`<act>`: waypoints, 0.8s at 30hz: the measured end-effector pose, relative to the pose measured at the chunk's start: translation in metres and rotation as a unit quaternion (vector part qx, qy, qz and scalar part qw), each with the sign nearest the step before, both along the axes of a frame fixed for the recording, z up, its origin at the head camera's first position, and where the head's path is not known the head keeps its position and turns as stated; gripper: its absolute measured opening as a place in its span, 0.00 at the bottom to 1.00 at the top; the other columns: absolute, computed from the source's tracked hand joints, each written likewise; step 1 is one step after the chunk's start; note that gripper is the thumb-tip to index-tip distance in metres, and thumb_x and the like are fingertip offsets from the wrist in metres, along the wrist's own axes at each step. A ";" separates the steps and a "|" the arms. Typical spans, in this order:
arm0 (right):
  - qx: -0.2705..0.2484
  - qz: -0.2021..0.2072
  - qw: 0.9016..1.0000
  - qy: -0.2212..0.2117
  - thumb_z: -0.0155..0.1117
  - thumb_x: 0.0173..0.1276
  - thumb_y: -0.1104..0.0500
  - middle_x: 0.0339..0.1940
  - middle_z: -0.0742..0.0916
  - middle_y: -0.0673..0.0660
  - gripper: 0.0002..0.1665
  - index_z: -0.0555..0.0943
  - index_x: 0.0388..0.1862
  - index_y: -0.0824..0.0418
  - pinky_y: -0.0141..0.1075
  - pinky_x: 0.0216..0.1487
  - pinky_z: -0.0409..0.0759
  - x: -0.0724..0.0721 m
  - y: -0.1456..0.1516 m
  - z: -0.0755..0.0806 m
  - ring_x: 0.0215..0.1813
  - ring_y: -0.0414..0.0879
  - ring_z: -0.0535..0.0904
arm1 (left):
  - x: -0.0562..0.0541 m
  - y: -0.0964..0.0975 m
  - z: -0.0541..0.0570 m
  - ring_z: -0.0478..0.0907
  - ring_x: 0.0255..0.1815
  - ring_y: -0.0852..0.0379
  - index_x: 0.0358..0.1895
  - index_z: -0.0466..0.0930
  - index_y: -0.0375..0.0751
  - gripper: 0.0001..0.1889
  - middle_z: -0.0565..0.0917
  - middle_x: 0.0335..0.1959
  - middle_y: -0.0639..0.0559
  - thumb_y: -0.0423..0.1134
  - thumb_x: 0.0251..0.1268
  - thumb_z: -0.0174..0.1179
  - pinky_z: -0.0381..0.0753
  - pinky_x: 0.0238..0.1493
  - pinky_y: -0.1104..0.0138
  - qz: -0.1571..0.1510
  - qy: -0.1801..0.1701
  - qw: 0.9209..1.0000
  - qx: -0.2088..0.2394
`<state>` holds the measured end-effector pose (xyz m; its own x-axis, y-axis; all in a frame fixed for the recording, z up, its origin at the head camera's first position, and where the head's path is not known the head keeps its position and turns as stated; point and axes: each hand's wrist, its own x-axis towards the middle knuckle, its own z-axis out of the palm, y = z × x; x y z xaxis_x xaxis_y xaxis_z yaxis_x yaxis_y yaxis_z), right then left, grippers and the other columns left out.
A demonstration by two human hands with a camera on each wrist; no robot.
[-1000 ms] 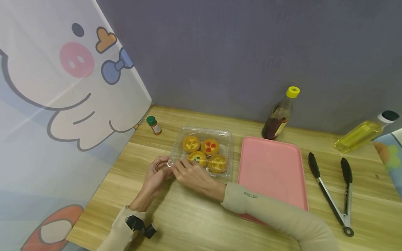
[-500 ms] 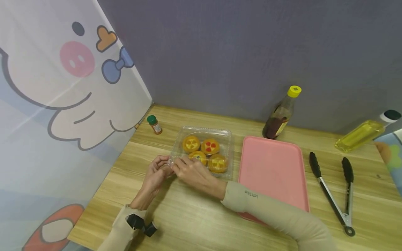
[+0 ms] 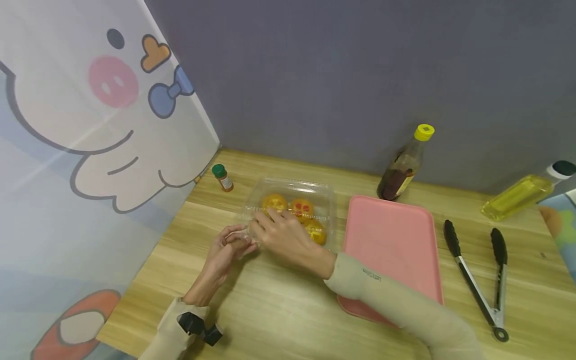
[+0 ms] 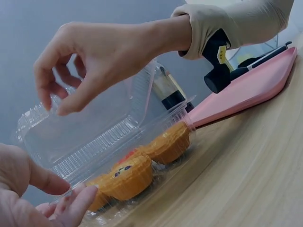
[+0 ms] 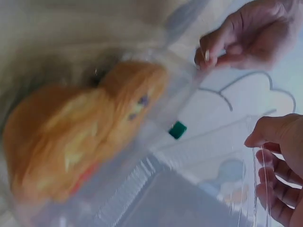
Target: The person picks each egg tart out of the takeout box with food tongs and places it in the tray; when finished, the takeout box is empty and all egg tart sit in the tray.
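A clear plastic clamshell container (image 3: 321, 189) holds several small fruit tarts (image 3: 315, 231); one is hidden behind the right hand in the head view. Its lid (image 4: 102, 130) stands partly raised, hinged along the far side. My left hand (image 3: 230, 248) pinches the near left corner of the container's base between thumb and fingers. With thumb and fingertips, my right hand (image 3: 285, 236) holds the front edge of the lifted lid above the tarts. The tart nearest the left hand (image 4: 129, 178) has dark berries on top in the left wrist view.
A pink tray (image 3: 389, 235) lies right of the container, partly under the right forearm. Tongs (image 3: 477, 285) lie spread beyond it. A dark sauce bottle (image 3: 400, 172) and an oil bottle (image 3: 519, 196) stand near the wall. A green-capped spice jar (image 3: 222, 178) stands at back left.
The right hand has moved slightly up and right, lifting the lid's front edge off the base. The left hand has stayed at the container's corner.
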<state>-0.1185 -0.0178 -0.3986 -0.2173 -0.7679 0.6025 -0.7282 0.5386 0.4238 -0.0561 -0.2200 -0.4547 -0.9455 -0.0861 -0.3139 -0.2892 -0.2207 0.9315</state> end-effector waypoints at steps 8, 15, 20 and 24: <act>-0.086 -0.034 0.994 0.055 0.58 0.79 0.63 0.34 0.87 0.47 0.12 0.86 0.35 0.54 0.26 0.24 0.78 -0.010 0.035 0.011 0.33 0.41 0.82 | -0.005 -0.002 0.003 0.87 0.42 0.56 0.71 0.60 0.32 0.22 0.83 0.42 0.51 0.26 0.78 0.51 0.91 0.56 0.63 -0.009 -0.023 1.000 -0.015; -0.155 -0.038 0.987 0.003 0.55 0.77 0.64 0.28 0.83 0.52 0.14 0.82 0.30 0.59 0.31 0.20 0.72 -0.011 0.075 0.014 0.27 0.47 0.74 | -0.015 -0.008 0.011 0.84 0.43 0.58 0.74 0.61 0.32 0.25 0.78 0.52 0.45 0.28 0.77 0.50 0.91 0.47 0.68 -0.033 -0.014 0.995 -0.092; -0.219 -0.049 0.972 -0.065 0.67 0.66 0.63 0.27 0.83 0.53 0.04 0.83 0.31 0.60 0.34 0.18 0.75 -0.013 0.099 0.012 0.25 0.48 0.75 | -0.025 -0.011 0.016 0.80 0.45 0.56 0.76 0.64 0.35 0.26 0.75 0.60 0.40 0.33 0.79 0.53 0.91 0.47 0.68 -0.050 -0.007 0.988 -0.144; -0.256 -0.054 0.955 -0.143 0.75 0.60 0.64 0.30 0.84 0.53 0.07 0.83 0.34 0.59 0.37 0.20 0.81 -0.013 0.115 0.009 0.29 0.48 0.80 | -0.034 -0.011 0.018 0.80 0.42 0.57 0.76 0.67 0.37 0.26 0.75 0.62 0.39 0.40 0.80 0.55 0.90 0.44 0.68 -0.059 -0.009 0.983 -0.171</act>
<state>-0.1319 0.0974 -0.3900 -0.4900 -0.3528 0.7972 -0.7028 0.7008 -0.1219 -0.0902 -0.2315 -0.4363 -0.9500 -0.0798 -0.3020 -0.3107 0.1411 0.9400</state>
